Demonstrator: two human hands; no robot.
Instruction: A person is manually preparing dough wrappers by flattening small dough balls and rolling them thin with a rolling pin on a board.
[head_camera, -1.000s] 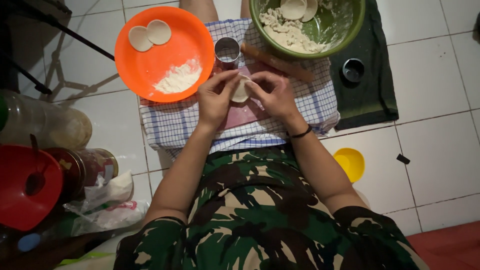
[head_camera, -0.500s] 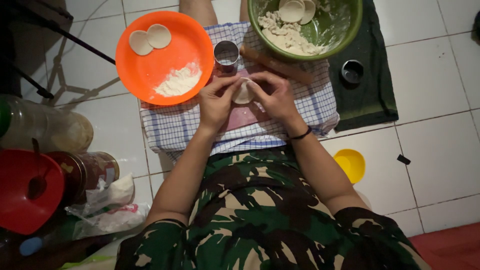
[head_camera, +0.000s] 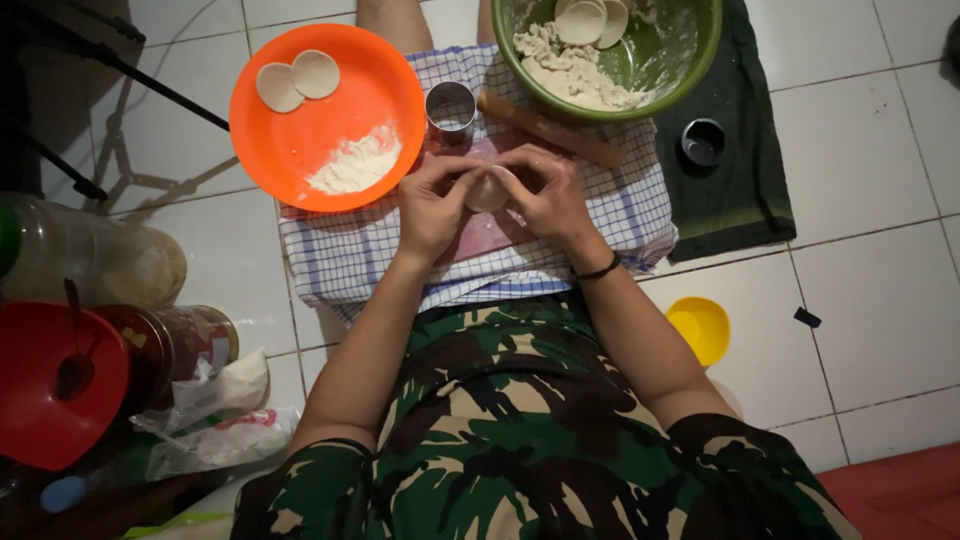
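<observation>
My left hand (head_camera: 433, 203) and my right hand (head_camera: 548, 190) meet over a pink board (head_camera: 480, 235) on a checked cloth (head_camera: 340, 255). Both pinch a small pale piece of dough (head_camera: 487, 190) between their fingertips. Just beyond the hands stand a round metal cutter (head_camera: 451, 106) and a wooden rolling pin (head_camera: 550, 130). An orange plate (head_camera: 310, 130) to the left carries two flat dough discs (head_camera: 297, 80) and a heap of flour (head_camera: 355, 165). A green bowl (head_camera: 700, 60) at the top holds dough scraps and more discs.
A dark cloth (head_camera: 740, 190) with a small dark cup (head_camera: 703, 141) lies to the right. A yellow cup (head_camera: 700, 328) sits on the white tiles by my right elbow. At the left are a red lid (head_camera: 55, 385), jars (head_camera: 100, 265) and plastic bags (head_camera: 215, 415).
My hands have stayed together on the dough, with fingers shifting slightly around it. Nothing else has moved.
</observation>
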